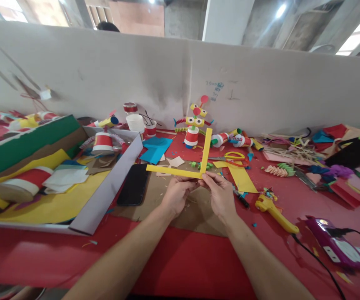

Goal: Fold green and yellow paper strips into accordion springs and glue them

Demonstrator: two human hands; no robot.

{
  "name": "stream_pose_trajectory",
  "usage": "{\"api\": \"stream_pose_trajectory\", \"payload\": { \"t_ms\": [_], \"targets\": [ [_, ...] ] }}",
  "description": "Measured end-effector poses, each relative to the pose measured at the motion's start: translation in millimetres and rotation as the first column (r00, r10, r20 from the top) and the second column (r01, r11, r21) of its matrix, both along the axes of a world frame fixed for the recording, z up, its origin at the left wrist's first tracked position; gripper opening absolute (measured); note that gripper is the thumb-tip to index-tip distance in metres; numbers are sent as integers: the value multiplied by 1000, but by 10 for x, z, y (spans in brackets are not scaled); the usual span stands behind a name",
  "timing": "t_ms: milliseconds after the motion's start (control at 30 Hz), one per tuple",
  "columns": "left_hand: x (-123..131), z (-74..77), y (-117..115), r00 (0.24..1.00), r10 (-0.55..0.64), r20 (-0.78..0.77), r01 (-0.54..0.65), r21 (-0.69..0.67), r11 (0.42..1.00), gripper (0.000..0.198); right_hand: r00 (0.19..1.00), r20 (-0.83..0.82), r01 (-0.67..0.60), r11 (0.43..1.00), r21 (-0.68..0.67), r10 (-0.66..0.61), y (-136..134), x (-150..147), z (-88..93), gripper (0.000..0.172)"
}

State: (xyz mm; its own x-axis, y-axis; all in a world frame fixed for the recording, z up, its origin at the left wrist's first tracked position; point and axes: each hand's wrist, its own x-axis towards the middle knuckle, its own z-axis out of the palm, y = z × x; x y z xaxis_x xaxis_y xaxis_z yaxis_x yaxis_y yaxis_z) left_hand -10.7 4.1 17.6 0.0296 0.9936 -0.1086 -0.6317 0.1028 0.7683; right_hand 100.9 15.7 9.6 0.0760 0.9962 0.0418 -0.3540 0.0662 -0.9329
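Two yellow paper strips (174, 171) meet at a right angle in front of me, one lying level and the other pointing up. My left hand (180, 195) pinches the level strip from below, close to the corner. At the corner itself, my right hand (219, 191) grips the strips between thumb and fingers. Whether they are glued together there, I cannot tell. Below the hands lies a brown cardboard sheet (161, 208) with paper scraps on it. A black phone (133, 185) rests on its left side.
An open box (95, 208) with paper and cup figures stands left. Behind the hands is a paper-cup figure (192, 136). To the right lie yellow scissors (234, 156), a yellow glue gun (276, 214) with a cord, a purple power device (339, 241) and paper scraps (348, 193).
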Motion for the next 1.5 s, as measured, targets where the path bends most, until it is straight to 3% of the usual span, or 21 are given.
{"api": "stream_pose_trajectory", "payload": {
  "t_ms": [300, 567, 667, 733, 867, 1000, 1133, 1500],
  "targets": [
    [-39, -7, 52, 990, -29, 136, 53, -178, 983, 10, 999, -44, -27, 999, -21, 26, 8, -3, 12, 20],
    [-18, -110, 92, 992, 41, 119, -17, -189, 982, 16, 1000, 19, -18, 1000, -8, 18, -1, -14, -25, 22],
    [-38, -127, 107, 994, -39, 104, 54, -148, 988, 10, 999, 45, -15, 1000, -8, 15, -8, -21, -22, 20],
    [-52, -118, 107, 993, -75, 93, 88, -144, 986, 8, 998, 59, -6, 1000, -8, 7, -11, -23, -19, 18],
    [-46, -70, 82, 992, -3, 126, 28, -193, 981, 16, 998, 66, 7, 1000, -4, -6, -4, -11, -24, 19],
    [-3, -18, 31, 989, -67, 134, 84, -119, 989, 20, 997, 57, 47, 999, 8, -48, 13, 11, -41, 18],
    [23, -9, 0, 999, 2, 49, 2, -75, 997, 10, 995, 84, 50, 999, 19, -51, 9, 11, -58, 17],
    [72, -54, 1, 985, 138, -104, -146, -76, 986, 19, 992, 122, -45, 999, 12, 43, -2, -1, -81, 16]
  ]
}}
